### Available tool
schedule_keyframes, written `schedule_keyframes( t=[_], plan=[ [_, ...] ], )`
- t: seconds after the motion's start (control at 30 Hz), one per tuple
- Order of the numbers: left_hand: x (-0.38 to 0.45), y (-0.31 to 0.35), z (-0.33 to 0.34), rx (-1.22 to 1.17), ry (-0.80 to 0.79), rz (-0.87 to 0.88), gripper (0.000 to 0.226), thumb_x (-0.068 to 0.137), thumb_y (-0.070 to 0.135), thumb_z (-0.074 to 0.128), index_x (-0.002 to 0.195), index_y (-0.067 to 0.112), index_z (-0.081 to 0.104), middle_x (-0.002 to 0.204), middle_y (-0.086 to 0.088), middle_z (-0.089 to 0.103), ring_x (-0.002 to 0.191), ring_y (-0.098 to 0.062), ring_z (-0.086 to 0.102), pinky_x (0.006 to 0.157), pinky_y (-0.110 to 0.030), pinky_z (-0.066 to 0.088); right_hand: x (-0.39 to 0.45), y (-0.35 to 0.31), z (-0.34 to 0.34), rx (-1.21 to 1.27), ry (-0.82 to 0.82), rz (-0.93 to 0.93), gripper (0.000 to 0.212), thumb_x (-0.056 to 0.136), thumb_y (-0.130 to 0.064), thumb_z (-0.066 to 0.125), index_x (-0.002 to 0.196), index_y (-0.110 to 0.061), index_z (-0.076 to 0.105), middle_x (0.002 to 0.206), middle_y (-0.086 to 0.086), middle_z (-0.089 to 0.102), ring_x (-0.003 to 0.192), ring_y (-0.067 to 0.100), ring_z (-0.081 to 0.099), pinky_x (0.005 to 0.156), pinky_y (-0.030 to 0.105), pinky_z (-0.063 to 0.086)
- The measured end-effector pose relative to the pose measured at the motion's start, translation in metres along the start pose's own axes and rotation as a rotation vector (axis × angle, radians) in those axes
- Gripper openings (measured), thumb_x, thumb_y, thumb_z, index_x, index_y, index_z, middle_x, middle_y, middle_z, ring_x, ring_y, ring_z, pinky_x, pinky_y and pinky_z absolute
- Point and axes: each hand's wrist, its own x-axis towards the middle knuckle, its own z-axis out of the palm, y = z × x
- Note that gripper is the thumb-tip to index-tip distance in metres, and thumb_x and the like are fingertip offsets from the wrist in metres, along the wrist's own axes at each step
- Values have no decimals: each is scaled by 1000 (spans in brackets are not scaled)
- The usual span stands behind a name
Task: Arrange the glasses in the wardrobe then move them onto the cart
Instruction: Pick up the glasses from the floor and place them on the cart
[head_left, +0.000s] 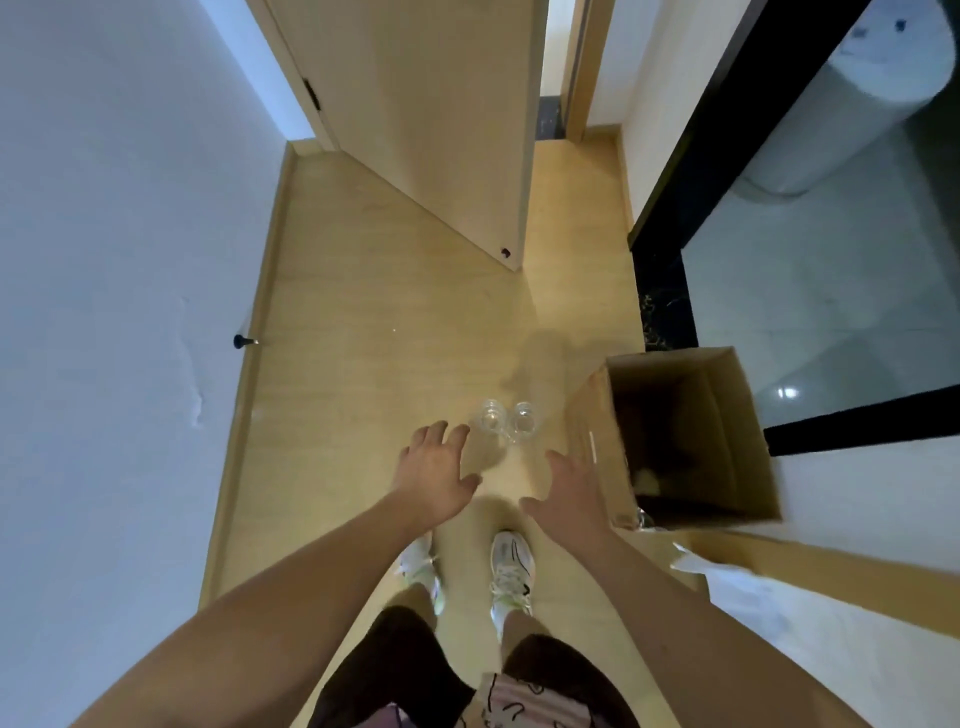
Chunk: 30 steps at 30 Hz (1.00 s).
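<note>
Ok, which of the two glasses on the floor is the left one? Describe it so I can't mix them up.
Find the open cardboard box standing on the wooden floor at the right. Just left of it, two clear glasses stand side by side. The left glass is the one farther from the box, just beyond the left hand fingertips; the right glass is nearer the box.

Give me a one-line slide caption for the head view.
Both open hands, left hand and right hand, reach toward two glasses on the wooden floor beside an open cardboard box.

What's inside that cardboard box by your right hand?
The cardboard box stands open; its inside is dark, with only a pale blur near the bottom corner. Whether that is a glass cannot be told.
</note>
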Motion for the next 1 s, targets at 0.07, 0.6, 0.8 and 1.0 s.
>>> schedule_keyframes(
  t=[0.07,0.6,0.8,1.0],
  plan=[
    [16,-6,10,-8,-26,0,74,92,45,64,153,19,33,158,-14,32,145,-34,28,115,-46,34,15,5,10,-2,-12,25,80,88,-45,70,154,-20,32,153,7,36,140,29,36,113,39,34],
    [237,-86,224,-82,-109,25,69,93,46,62,152,20,37,158,-10,34,146,-31,26,116,-44,31,257,65,184,162,-17,197,76,88,-41,71,152,-19,37,149,7,43,135,30,42,107,41,39],
    [334,-112,356,-156,-141,1,69,92,45,62,150,15,40,150,-11,43,138,-33,37,111,-43,35,366,128,282,246,39,254,68,89,-42,69,149,-22,43,145,6,48,133,27,46,105,39,40],
    [404,-130,455,-223,-159,-34,60,95,45,61,145,16,47,142,-11,54,131,-31,50,105,-37,38,443,169,349,525,152,248,53,86,-37,78,133,-20,61,130,6,62,117,21,59,100,34,47]
  ],
)
